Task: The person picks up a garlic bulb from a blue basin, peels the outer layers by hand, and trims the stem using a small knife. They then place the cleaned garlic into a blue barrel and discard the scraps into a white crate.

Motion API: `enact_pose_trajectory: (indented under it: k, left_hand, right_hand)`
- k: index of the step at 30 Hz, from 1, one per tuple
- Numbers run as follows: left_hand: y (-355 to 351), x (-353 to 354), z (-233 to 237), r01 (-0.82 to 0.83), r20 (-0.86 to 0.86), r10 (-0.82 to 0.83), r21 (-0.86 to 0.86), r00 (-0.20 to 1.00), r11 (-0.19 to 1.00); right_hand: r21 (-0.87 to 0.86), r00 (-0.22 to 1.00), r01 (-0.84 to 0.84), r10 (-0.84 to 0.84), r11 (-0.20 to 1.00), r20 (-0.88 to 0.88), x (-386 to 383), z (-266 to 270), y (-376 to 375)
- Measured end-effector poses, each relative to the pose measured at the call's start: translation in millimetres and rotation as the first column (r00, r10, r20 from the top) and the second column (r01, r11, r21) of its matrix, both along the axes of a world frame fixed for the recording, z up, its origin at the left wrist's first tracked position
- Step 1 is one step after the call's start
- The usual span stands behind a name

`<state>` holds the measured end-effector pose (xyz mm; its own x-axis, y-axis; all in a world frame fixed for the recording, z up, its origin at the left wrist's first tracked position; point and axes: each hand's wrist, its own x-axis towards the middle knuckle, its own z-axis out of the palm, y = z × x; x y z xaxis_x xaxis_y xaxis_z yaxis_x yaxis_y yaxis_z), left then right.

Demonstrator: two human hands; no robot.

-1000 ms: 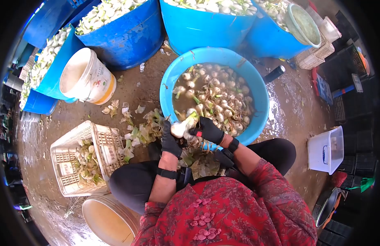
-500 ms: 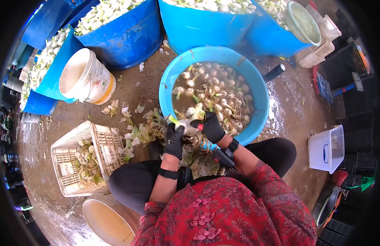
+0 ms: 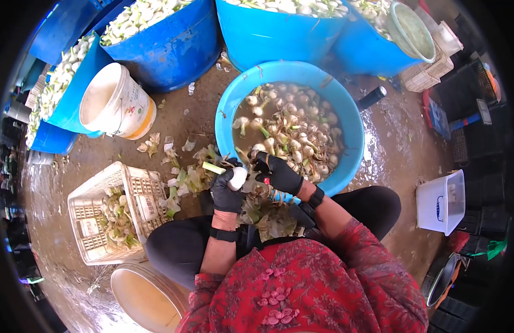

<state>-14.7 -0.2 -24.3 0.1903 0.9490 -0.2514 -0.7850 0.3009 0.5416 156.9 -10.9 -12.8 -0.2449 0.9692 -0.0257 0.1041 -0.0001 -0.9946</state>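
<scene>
In my black-gloved left hand (image 3: 226, 195) is a smooth white garlic bulb (image 3: 238, 178) with a short pale-green stem (image 3: 214, 167) pointing left. My right hand (image 3: 283, 175), also gloved in black, is just to its right with the fingers curled together. A small red piece (image 3: 266, 181) shows at those fingers; I cannot tell what they hold. Both hands are at the near rim of a blue tub (image 3: 354, 141). Unpeeled garlic bulbs (image 3: 296, 130) with roots and stems lie in its murky water. Below the right hand is a blue-wrapped bar (image 3: 283, 197).
Stripped garlic skins (image 3: 193, 176) litter the wet floor by a white plastic crate (image 3: 82, 191) holding more trimmings. A white bucket (image 3: 136, 108) stands behind it, an open pail (image 3: 126, 272) near my left knee. Large blue barrels (image 3: 165, 53) of white bulbs line the back. At right stands a white bin (image 3: 451, 202).
The garlic bulb has come away from between both hands and is now in my left hand, its stem turned left. My right hand has shifted slightly right and down, apart from it.
</scene>
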Motion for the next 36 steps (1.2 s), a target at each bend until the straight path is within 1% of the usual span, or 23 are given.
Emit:
enact_pose_trajectory:
  k: [1, 3, 4, 6, 7, 9, 13, 14, 16, 18, 19, 20, 22, 24, 26, 27, 28, 30, 31, 32, 34, 35, 36]
  left_hand:
    - [1, 0, 10, 0.027, 0.004, -0.026, -0.005, 1.0, 1.0]
    - [0, -7, 2, 0.142, -0.033, -0.145, -0.09, 0.989, 0.986]
    - [1, -10, -5, 0.235, 0.007, -0.235, -0.041, 0.972, 0.971]
    - [2, -1, -9, 0.253, -0.395, -0.182, 0.137, 0.9, 0.958]
    - [2, -1, -5, 0.253, -0.395, -0.181, 0.138, 0.901, 0.958]
    - [0, -3, 5, 0.256, -0.043, -0.265, -0.151, 0.963, 0.955]
    - [-2, -4, 5, 0.301, 0.045, -0.297, -0.126, 0.954, 0.945]
    - [-2, -3, -1, 0.278, 0.08, -0.268, -0.181, 0.96, 0.943]
    - [0, -4, -8, 0.257, 0.111, -0.237, -0.237, 0.965, 0.937]
    - [3, -9, -10, 0.365, 0.399, -0.273, -0.175, 0.876, 0.915]
    - [2, -11, -9, 0.282, 0.291, -0.206, -0.25, 0.934, 0.926]
    - [4, -11, -8, 0.279, 0.292, -0.203, -0.249, 0.935, 0.928]
    - [8, -12, -9, 0.161, 0.31, -0.023, -0.428, 0.951, 0.89]
    - [12, -19, -20, 0.159, 0.338, -0.015, -0.403, 0.941, 0.901]
    - [16, -29, -23, 0.19, 0.223, -0.108, -0.389, 0.969, 0.901]
    - [7, -25, -30, -0.01, -0.424, 0.025, 0.037, 0.905, 0.999]
    - [8, -26, -35, -0.013, -0.422, 0.027, 0.035, 0.906, 0.999]
    - [15, -28, -37, -0.129, 0.018, 0.136, -0.215, 0.991, 0.968]
    - [15, -28, -24, -0.135, 0.098, 0.167, -0.277, 0.981, 0.952]
    - [16, -26, -14, -0.132, 0.101, 0.165, -0.273, 0.981, 0.953]
    - [14, -20, -4, -0.253, 0.045, 0.276, -0.28, 0.96, 0.926]
    - [13, -18, 0, -0.267, 0.002, 0.276, -0.251, 0.961, 0.93]
    - [12, -15, -6, -0.294, -0.071, 0.285, -0.201, 0.956, 0.934]
  right_hand:
    - [-0.002, 1.0, -0.003, 0.003, 1.0, 0.0, -4, 13, 2]
    - [0.252, 0.992, -0.107, 0.12, 0.962, -0.038, -10, 35, 7]
    - [0.251, 0.992, -0.104, 0.117, 0.962, -0.039, -8, 39, 9]
    - [0.157, 0.953, -0.301, 0.304, 0.94, 0.011, -3, 46, 11]
    - [0.023, 0.944, -0.322, 0.323, 0.946, -0.067, -3, 50, 11]
    - [0.029, 0.938, -0.338, 0.339, 0.941, -0.075, -4, 47, 10]
    - [0.03, 0.96, -0.278, 0.279, 0.96, -0.006, -1, 56, 5]
    - [0.031, 0.961, -0.278, 0.278, 0.96, -0.007, -1, 54, 5]
    - [-0.034, 0.971, -0.211, 0.206, 0.977, -0.123, -1, 50, 4]
    - [-0.015, 0.98, -0.183, 0.181, 0.983, -0.087, 2, 48, 1]
    - [0.005, 0.986, -0.157, 0.158, 0.988, -0.05, 3, 47, -1]
    - [0.006, 0.986, -0.16, 0.161, 0.987, -0.05, 4, 46, -4]
    - [-0.028, 0.983, -0.181, 0.181, 0.983, -0.025, 7, 47, -11]
    - [-0.07, 0.98, -0.197, 0.193, 0.978, -0.056, 10, 53, -16]
    - [-0.017, 0.967, -0.225, 0.221, 0.974, -0.124, 10, 72, -22]
    - [-0.063, 0.956, -0.259, 0.247, 0.964, -0.156, 13, 82, -24]
    - [-0.066, 0.956, -0.262, 0.25, 0.963, -0.155, 17, 80, -25]
    - [-0.134, 0.908, -0.382, 0.344, 0.914, -0.24, 22, 63, -26]
    - [-0.095, 0.85, -0.494, 0.458, 0.864, -0.259, 14, 44, -23]
    - [0.077, 0.797, -0.599, 0.583, 0.797, 0.159, 11, 28, -21]
    - [0.156, 0.834, -0.337, 0.217, 0.929, 0.508, -6, 12, -29]
    - [0.159, 0.831, -0.339, 0.216, 0.927, 0.512, -10, 10, -29]
    - [-0.082, 0.981, -0.166, 0.173, 0.983, 0.091, -15, 23, -27]
